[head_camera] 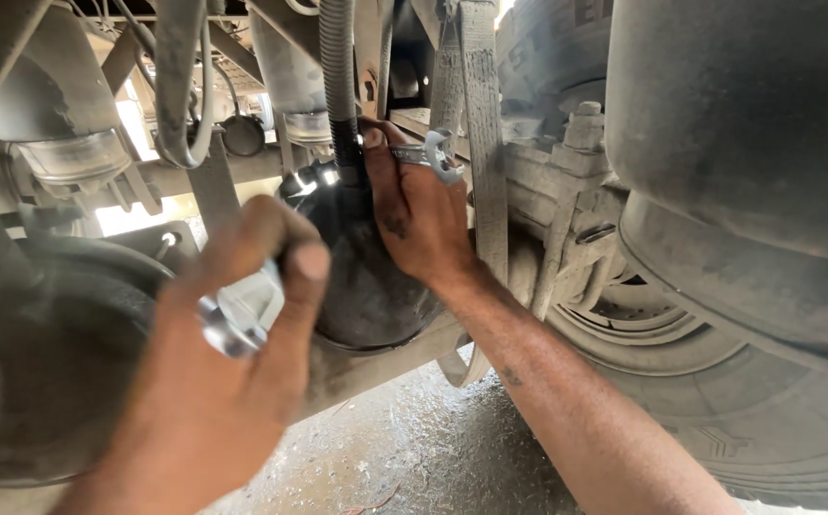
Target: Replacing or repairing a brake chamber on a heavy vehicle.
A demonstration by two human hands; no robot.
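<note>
Gripping a wrench [430,153] against the hose [344,143] atop the black chamber [366,277], the right hand [419,219] risks slipping on grime. The left hand [214,381] pinches a small metal part [238,319], blurred; it could drop onto the ground [414,448].

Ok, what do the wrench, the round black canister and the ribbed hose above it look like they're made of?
The silvery open-ended wrench in the right hand looks like bright polished steel, going by its glints. The round black canister seems to be painted metal, dusty with a shiny top. The grey ribbed hose looks like flexible rubber or plastic; which, I can't tell.
</note>
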